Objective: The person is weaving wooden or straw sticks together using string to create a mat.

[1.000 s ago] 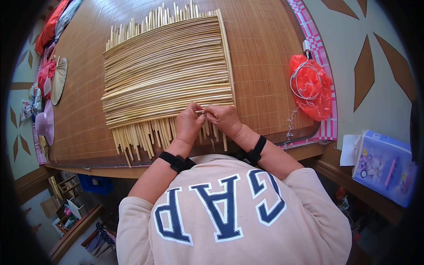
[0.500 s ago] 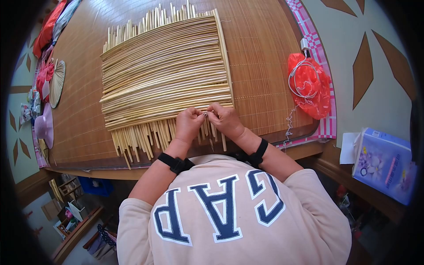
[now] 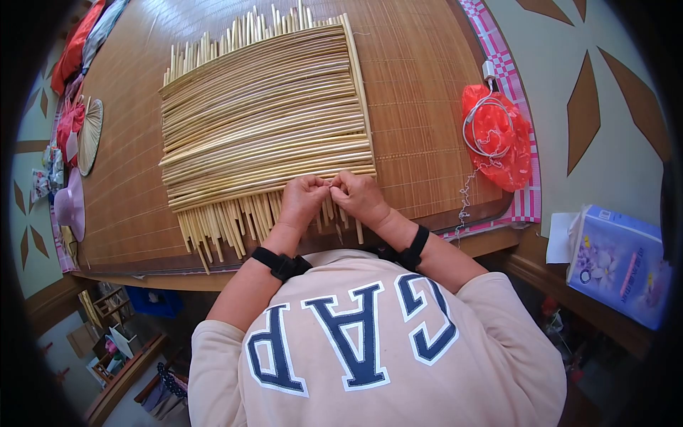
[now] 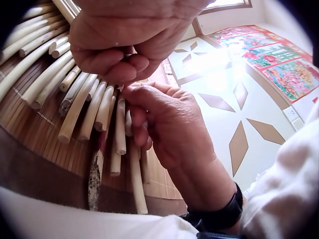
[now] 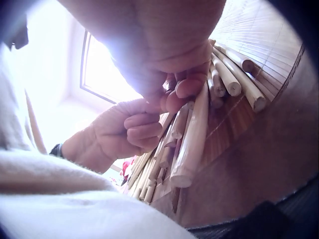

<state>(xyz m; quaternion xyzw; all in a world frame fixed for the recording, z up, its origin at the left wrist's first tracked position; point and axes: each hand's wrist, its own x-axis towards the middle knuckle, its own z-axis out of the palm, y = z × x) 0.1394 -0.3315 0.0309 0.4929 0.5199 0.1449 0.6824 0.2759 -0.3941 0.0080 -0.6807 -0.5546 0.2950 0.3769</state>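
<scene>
A lattice of pale peeled sticks [image 3: 263, 114] lies in front of me, crosswise sticks packed over lengthwise ones. At its near edge, toward the right end, my left hand [image 3: 302, 201] and right hand [image 3: 361, 197] meet fingertip to fingertip. Both pinch a small pale strand, mostly hidden by the fingers; I cannot tell exactly what it is. In the left wrist view, the lengthwise stick ends [image 4: 75, 119] jut out below the hands. A narrow, dark-stained blade [image 4: 94, 179] points down among them. The right wrist view shows a thick stick end [image 5: 184, 174] just under the right hand.
The sticks lie on a brown bamboo mat [image 3: 420, 128]. At right is a red plastic bag [image 3: 516, 160] with a coiled white cable [image 3: 473, 128] and loose white string [image 3: 464, 203]. A fan [image 3: 91, 139] and a pink hat [image 3: 70, 203] lie left. A purple pack [image 3: 619, 267] stands right.
Both hands have come slightly down, closer to the near edge, and their fingertips stay together. The stick lattice has shifted slightly left in view along with the whole scene.
</scene>
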